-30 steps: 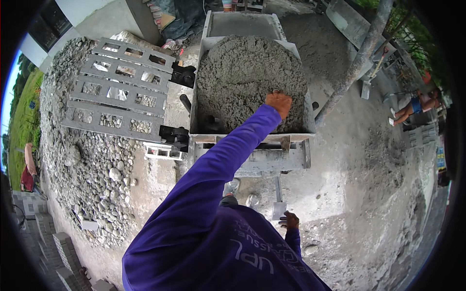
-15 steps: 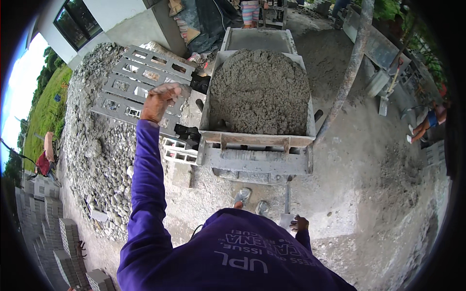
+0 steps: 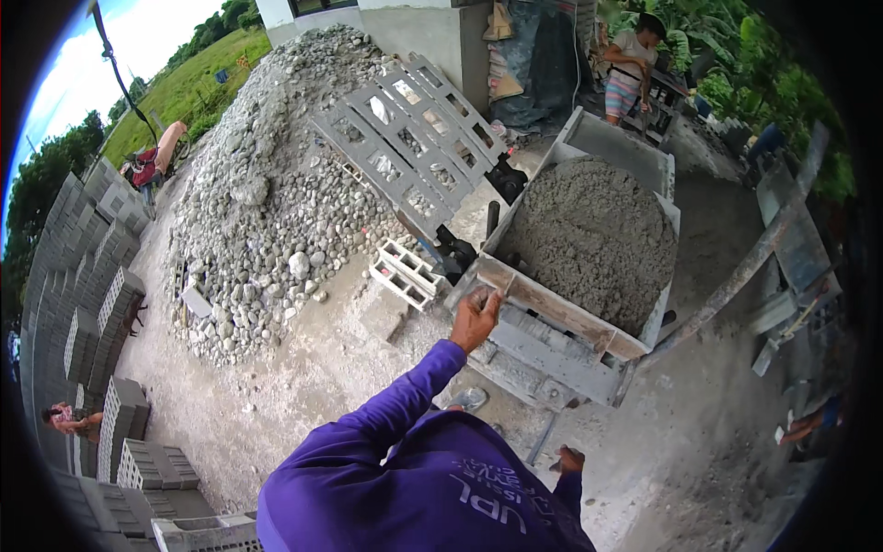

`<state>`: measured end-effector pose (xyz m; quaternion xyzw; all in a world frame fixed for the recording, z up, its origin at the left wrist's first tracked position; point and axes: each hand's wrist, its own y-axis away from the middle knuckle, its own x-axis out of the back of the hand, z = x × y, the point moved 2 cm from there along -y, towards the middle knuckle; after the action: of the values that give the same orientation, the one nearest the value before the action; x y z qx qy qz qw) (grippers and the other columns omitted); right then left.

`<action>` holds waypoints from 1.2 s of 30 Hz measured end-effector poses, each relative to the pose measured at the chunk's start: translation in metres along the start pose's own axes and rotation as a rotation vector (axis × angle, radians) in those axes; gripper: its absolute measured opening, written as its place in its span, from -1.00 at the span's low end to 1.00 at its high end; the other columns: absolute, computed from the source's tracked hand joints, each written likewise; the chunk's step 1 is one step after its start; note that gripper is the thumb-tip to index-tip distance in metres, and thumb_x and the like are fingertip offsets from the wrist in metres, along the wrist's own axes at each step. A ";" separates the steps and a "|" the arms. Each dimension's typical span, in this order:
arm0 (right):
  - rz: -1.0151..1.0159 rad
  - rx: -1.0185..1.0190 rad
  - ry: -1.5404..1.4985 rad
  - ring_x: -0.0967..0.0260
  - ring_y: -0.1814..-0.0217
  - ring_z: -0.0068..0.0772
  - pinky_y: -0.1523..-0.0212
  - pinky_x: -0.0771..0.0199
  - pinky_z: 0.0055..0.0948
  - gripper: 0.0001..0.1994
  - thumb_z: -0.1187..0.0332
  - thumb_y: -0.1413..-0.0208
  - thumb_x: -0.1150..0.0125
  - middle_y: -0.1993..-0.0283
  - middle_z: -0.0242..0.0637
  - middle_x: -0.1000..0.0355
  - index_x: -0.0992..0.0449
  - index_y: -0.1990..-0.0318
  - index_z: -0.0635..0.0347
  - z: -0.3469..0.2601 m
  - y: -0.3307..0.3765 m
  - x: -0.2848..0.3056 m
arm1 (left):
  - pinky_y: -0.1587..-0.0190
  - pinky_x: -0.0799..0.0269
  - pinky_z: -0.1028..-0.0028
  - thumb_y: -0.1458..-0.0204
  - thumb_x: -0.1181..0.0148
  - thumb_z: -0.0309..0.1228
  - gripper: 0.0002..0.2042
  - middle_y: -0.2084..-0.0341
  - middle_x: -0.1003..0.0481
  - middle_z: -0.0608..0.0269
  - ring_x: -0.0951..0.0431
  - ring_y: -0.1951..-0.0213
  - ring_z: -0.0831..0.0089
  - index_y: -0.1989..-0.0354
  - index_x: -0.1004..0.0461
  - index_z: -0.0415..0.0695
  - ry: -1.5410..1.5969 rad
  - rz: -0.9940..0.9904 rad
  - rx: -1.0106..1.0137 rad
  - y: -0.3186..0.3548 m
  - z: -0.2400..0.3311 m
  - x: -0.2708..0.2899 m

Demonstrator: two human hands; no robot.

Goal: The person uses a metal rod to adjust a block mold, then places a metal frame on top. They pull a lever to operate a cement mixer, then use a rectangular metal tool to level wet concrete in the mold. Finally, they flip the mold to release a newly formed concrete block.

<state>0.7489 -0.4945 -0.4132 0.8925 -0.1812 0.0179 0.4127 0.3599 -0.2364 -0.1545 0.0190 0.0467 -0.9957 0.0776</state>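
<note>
My left hand (image 3: pixel 476 318) is at the near edge of a metal hopper (image 3: pixel 543 296), its fingers curled together and bent inward. Whether it grips anything there is hidden. Wet grey concrete mix (image 3: pixel 593 244) fills the hopper in a heap. My right hand (image 3: pixel 570 458) hangs low beside my body, close to a thin metal bar (image 3: pixel 543 439) that runs down from the machine. Its fingers are partly hidden, and I cannot tell whether they touch the bar. Left of the hopper lies a slotted grey metal plate (image 3: pixel 414 138).
A gravel heap (image 3: pixel 267 202) spreads to the left, with stacked concrete blocks (image 3: pixel 120 304) beyond it. One hollow block (image 3: pixel 407 274) sits near the machine. A slanting rusty pole (image 3: pixel 745 258) stands to the right. A person in striped shorts (image 3: pixel 622 92) stands behind the hopper.
My left hand has come down from above the slotted plate to the hopper's near edge. The view has turned left, so the machine appears tilted and farther right.
</note>
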 end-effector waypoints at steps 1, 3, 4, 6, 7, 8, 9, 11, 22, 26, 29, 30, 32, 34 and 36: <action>-0.101 0.042 -0.010 -0.42 0.72 -0.14 0.63 -0.54 -0.17 -0.66 0.23 -0.07 -0.30 0.60 -0.08 -0.45 -0.52 0.25 0.44 -0.009 0.007 -0.005 | 0.54 -0.23 0.55 -0.28 -0.12 -0.20 -0.73 0.65 -0.36 0.43 -0.30 0.60 0.69 0.21 -0.50 -0.20 0.044 -0.104 -0.001 0.022 -0.006 -0.020; -0.191 0.185 0.089 -0.48 0.62 -0.17 0.59 -0.52 -0.33 -0.65 0.22 -0.13 -0.25 0.54 -0.10 -0.47 -0.49 0.13 0.38 -0.041 0.033 -0.014 | 0.47 -0.33 0.50 -0.29 -0.09 -0.24 -0.77 0.62 -0.37 0.41 -0.37 0.54 0.64 0.16 -0.49 -0.17 -0.062 -0.378 0.122 0.055 -0.009 -0.058; -0.190 0.266 0.116 -0.51 0.53 -0.18 0.54 -0.51 -0.35 -0.63 0.21 -0.16 -0.19 0.47 -0.10 -0.49 -0.47 0.08 0.40 -0.065 0.051 -0.025 | 0.45 -0.36 0.49 -0.29 -0.07 -0.20 -0.74 0.62 -0.39 0.40 -0.41 0.53 0.61 0.17 -0.50 -0.17 -0.110 -0.463 0.110 0.068 -0.033 -0.071; -0.152 0.428 0.140 -0.58 0.34 -0.20 0.45 -0.49 -0.39 -0.58 0.18 -0.24 -0.09 0.33 -0.09 -0.54 -0.44 -0.01 0.43 -0.114 0.092 -0.039 | 0.42 -0.43 0.41 -0.28 0.02 -0.04 -0.61 0.58 -0.45 0.30 -0.49 0.48 0.49 0.27 -0.48 -0.15 -0.090 -0.594 0.378 0.091 -0.052 -0.100; -0.078 0.492 0.149 -0.56 0.26 -0.21 0.34 -0.49 -0.35 -0.56 0.14 -0.27 -0.03 0.24 -0.06 -0.53 -0.44 -0.03 0.41 -0.141 0.117 -0.043 | 0.41 -0.46 0.35 -0.27 0.10 0.08 -0.51 0.53 -0.49 0.20 -0.53 0.43 0.40 0.36 -0.46 -0.13 -0.018 -0.625 0.662 0.105 -0.044 -0.113; -0.013 0.560 0.158 -0.54 0.17 -0.21 0.23 -0.49 -0.32 -0.54 0.11 -0.29 0.02 0.16 -0.02 -0.52 -0.44 -0.06 0.40 -0.172 0.143 -0.052 | 0.37 -0.47 0.32 -0.26 0.17 0.14 -0.46 0.47 -0.50 0.15 -0.54 0.38 0.36 0.35 -0.48 -0.13 0.011 -0.632 0.750 0.114 -0.046 -0.122; 0.048 0.631 0.165 -0.52 0.08 -0.22 0.12 -0.48 -0.28 -0.52 0.08 -0.32 0.07 0.07 0.02 -0.51 -0.43 -0.08 0.39 -0.197 0.165 -0.061 | 0.33 -0.49 0.30 -0.24 0.23 0.19 -0.41 0.42 -0.50 0.10 -0.54 0.33 0.33 0.33 -0.49 -0.12 0.041 -0.635 0.835 0.122 -0.050 -0.129; 0.145 0.825 0.080 -0.43 -0.05 -0.16 -0.06 -0.36 -0.17 -0.49 0.05 -0.35 0.16 -0.05 0.03 -0.46 -0.43 -0.12 0.36 -0.232 0.199 -0.082 | 0.23 -0.50 0.22 -0.22 0.33 0.27 -0.33 0.28 -0.50 0.04 -0.53 0.21 0.27 0.21 -0.47 -0.13 0.140 -0.639 0.976 0.144 -0.056 -0.151; 0.512 1.058 0.439 -0.39 0.27 -0.23 0.17 -0.35 -0.23 -0.67 0.17 -0.29 -0.07 0.35 -0.21 -0.46 -0.48 0.37 0.28 -0.183 0.114 0.012 | 0.14 -0.48 0.36 -0.29 0.20 0.15 -0.39 0.23 -0.55 0.20 -0.55 0.22 0.38 0.15 -0.53 -0.22 0.233 -0.769 0.565 0.083 0.042 -0.121; 0.655 0.861 0.019 -0.29 0.52 -0.53 0.43 -0.34 -0.53 -0.69 0.21 -0.27 -0.17 0.49 -0.35 -0.37 -0.42 0.44 0.24 -0.189 0.115 0.065 | 0.19 -0.46 0.25 -0.12 -0.18 -0.29 -0.74 0.40 -0.57 -0.09 -0.58 0.32 0.00 0.25 -0.55 -0.28 -0.366 -0.273 -0.259 0.000 0.062 -0.067; 0.785 0.853 -0.041 -0.26 0.55 -0.59 0.43 -0.33 -0.57 -0.72 0.24 -0.25 -0.21 0.49 -0.39 -0.35 -0.41 0.43 0.23 -0.220 0.137 0.097 | 0.11 -0.35 0.12 -0.01 -0.26 -0.26 -0.77 0.36 -0.49 -0.03 -0.48 0.22 -0.06 0.27 -0.57 -0.15 -0.665 -0.205 -0.596 -0.047 0.090 -0.073; 0.798 0.916 -0.100 -0.26 0.54 -0.58 0.43 -0.33 -0.56 -0.78 0.31 -0.21 -0.24 0.47 -0.39 -0.36 -0.41 0.41 0.23 -0.228 0.140 0.100 | 0.11 -0.34 0.11 -0.01 -0.26 -0.25 -0.76 0.34 -0.48 -0.01 -0.45 0.16 -0.05 0.25 -0.57 -0.14 -0.748 -0.200 -0.679 -0.063 0.077 -0.071; 0.957 1.099 -0.004 -0.27 0.53 -0.55 0.42 -0.34 -0.54 -0.88 0.47 -0.11 -0.28 0.44 -0.37 -0.37 -0.42 0.37 0.22 -0.252 0.141 0.101 | 0.08 -0.32 0.05 -0.01 -0.26 -0.16 -0.70 0.31 -0.49 0.00 -0.45 0.14 -0.02 0.22 -0.56 -0.13 -0.895 -0.297 -0.640 -0.086 0.054 -0.066; 1.139 1.147 0.237 -0.31 0.50 -0.51 0.43 -0.37 -0.47 -0.85 0.65 0.03 -0.25 0.41 -0.32 -0.39 -0.44 0.34 0.22 -0.269 0.144 0.103 | 0.11 -0.32 0.12 0.01 -0.23 -0.09 -0.68 0.38 -0.51 0.05 -0.46 0.18 0.00 0.33 -0.59 -0.12 -0.928 -0.369 -0.598 -0.093 0.023 -0.060; 1.004 1.006 0.066 -0.34 0.48 -0.51 0.44 -0.39 -0.46 -0.86 0.63 0.04 -0.29 0.42 -0.31 -0.40 -0.45 0.36 0.23 -0.287 0.156 0.111 | 0.08 -0.26 0.16 0.04 -0.21 -0.09 -0.69 0.43 -0.52 0.09 -0.46 0.21 0.05 0.40 -0.61 -0.11 -0.936 -0.401 -0.690 -0.090 0.014 -0.052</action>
<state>0.8334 -0.4080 -0.0906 0.7826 -0.5276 0.3144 -0.1022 0.3969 -0.1418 -0.1305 -0.4555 0.3300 -0.8211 -0.0972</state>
